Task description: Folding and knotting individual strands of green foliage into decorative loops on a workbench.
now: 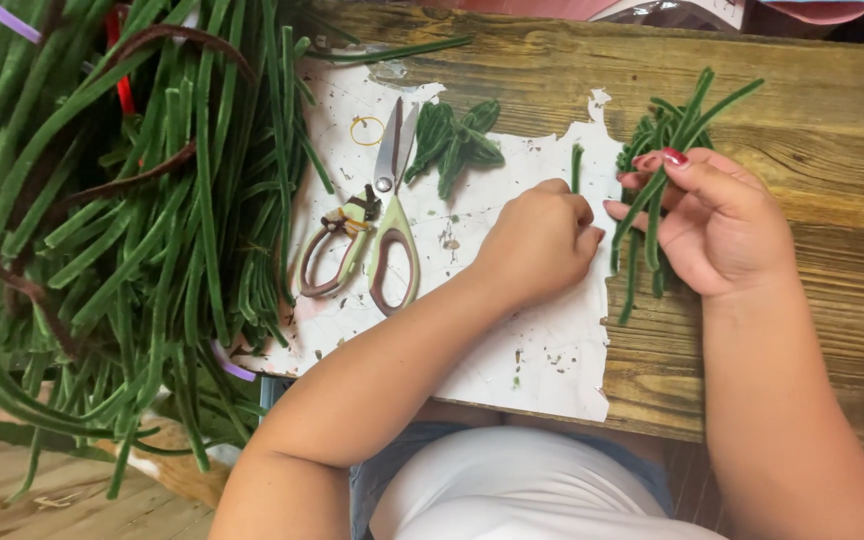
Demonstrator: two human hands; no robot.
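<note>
My right hand [717,225] grips a small bundle of fuzzy green stems [664,150], its fingers curled round them above the wooden table [832,120]. My left hand [542,240] rests as a fist on the torn white sheet [552,350], pinching one short green stem [576,165] that sticks up behind the knuckles. A pair of scissors [390,215] with green and brown handles lies shut on the sheet, left of my left hand. A few folded green pieces [457,140] lie beyond the scissors.
A big heap of long green stems [132,220] covers the left side, with some brown and red ones among them. A small yellow ring [366,129] lies near the scissor blades. Pink items sit at the table's far edge.
</note>
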